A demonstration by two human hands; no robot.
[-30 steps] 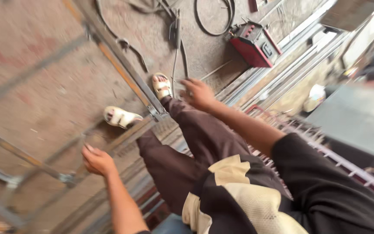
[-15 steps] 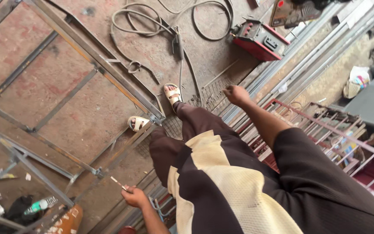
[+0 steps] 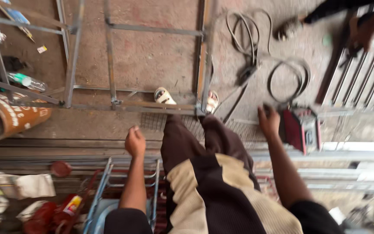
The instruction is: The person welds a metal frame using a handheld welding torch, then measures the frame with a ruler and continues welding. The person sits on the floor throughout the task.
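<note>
Hands (image 3: pixel 135 142) (image 3: pixel 268 122) empty — left curled, right spread beside red welder (image 3: pixel 299 130) — metal frame (image 3: pixel 152 106) underfoot.

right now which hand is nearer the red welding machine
Right. The right hand hangs just left of the red welding machine, almost at its edge. The left hand is far off, beyond both legs.

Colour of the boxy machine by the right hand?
Red, with a grey end panel: the machine beside the right hand, in the head view.
</note>
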